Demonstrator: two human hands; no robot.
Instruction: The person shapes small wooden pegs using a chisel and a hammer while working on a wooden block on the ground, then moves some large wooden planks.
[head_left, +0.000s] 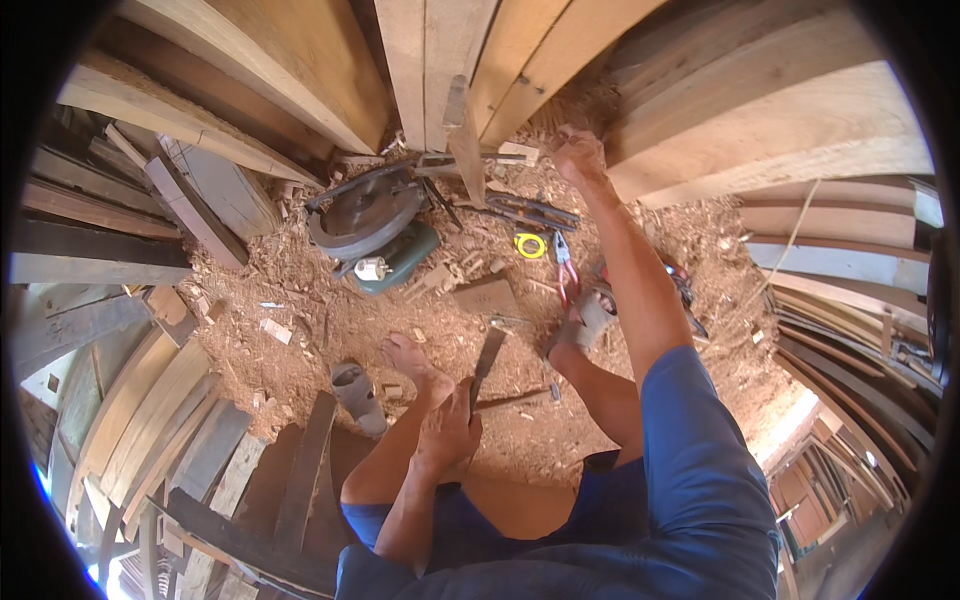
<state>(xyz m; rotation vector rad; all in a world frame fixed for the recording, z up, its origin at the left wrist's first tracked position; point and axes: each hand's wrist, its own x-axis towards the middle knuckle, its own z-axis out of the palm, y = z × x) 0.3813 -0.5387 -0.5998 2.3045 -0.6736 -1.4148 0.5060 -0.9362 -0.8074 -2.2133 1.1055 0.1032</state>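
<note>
My left hand grips a flat-bladed tool resembling a chisel, held upright above my lap. My right hand is stretched far forward beside the leaning planks, its fingers curled; whatever is in them is too small to make out. Below that arm lie red-handled pliers, a yellow tape measure and some dark long tools. A small hammer-like tool lies on the shavings between my legs.
A circular saw with a green body rests at front left on the shaving-covered floor. A narrow post stands ahead. Stacked boards and leaning timber surround me on both sides. A loose sandal lies by my bare left foot.
</note>
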